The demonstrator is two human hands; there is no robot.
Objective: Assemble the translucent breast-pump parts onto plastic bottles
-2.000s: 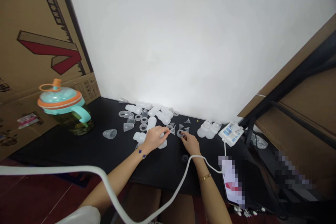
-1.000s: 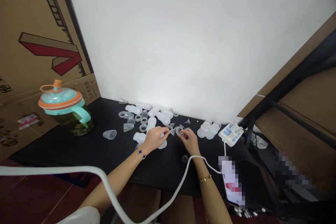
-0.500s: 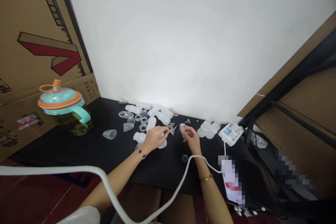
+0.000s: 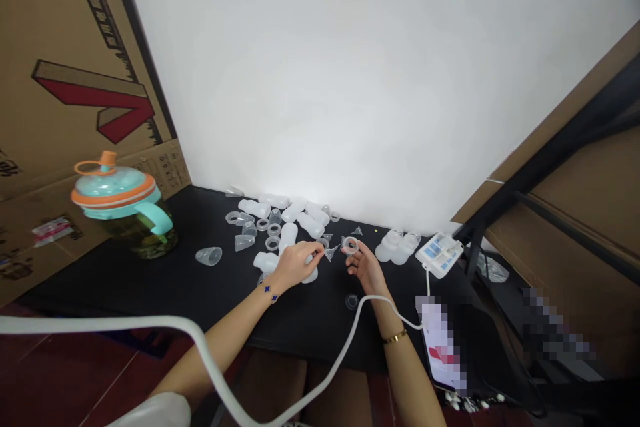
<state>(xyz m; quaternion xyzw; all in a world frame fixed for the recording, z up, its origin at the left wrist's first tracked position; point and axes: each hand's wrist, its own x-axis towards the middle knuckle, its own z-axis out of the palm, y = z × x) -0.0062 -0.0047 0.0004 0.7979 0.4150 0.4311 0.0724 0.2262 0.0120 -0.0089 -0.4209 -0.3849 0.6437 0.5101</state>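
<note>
Pinched in my left hand [image 4: 300, 263] is a small clear funnel-shaped piece [image 4: 331, 252], its thin tip pointing right towards the other hand. My right hand [image 4: 367, 268] holds a clear ring [image 4: 351, 245] between thumb and finger, its round opening facing me, the other fingers curled below. Another clear funnel-shaped piece [image 4: 356, 231] lies just behind the ring. White bottles [image 4: 288, 237] and clear rings [image 4: 273, 243] are spread to the left and behind my left hand. A small clear round part [image 4: 352, 301] lies on the black table nearer to me.
At the left stands a large jug [image 4: 120, 207] with a clear cup [image 4: 209, 255] to its right. Two white bottles [image 4: 390, 246], a white power strip [image 4: 440, 254] and a phone [image 4: 443, 347] are at the right. A white cable [image 4: 200, 347] crosses in front.
My right hand has turned the ring so that its opening faces me, and its fingers have spread a little. My left hand is nearly unmoved.
</note>
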